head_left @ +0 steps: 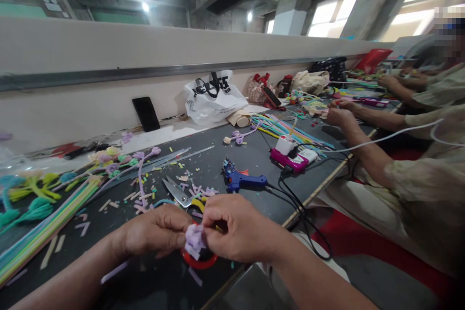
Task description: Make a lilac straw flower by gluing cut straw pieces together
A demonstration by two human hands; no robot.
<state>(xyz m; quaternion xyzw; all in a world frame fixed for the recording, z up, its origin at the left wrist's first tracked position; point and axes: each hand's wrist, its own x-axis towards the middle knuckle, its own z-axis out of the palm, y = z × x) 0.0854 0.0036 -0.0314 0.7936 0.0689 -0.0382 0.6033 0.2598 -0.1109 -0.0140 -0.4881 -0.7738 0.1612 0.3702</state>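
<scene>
A small lilac flower of fuzzy stems [195, 241] is held between my two hands above the near edge of the table. My left hand [160, 230] pinches it from the left with thumb and fingers. From the right, my right hand [234, 227] grips it, fingers curled inward. Just beneath and behind the hands lie scissors [178, 193], blades pointing away, with red and yellow handles partly hidden. A blue glue gun [243, 179] rests beyond my right hand. Cut lilac pieces [201, 190] are scattered near the scissors.
Bundled coloured stems [54, 225] and finished fuzzy flowers [112, 157] lie at left. A magenta power strip [290, 160] with black cables sits right. A phone [146, 114] and white bag [214, 99] stand against the wall. Co-workers' arms [366, 140] reach over the table at right.
</scene>
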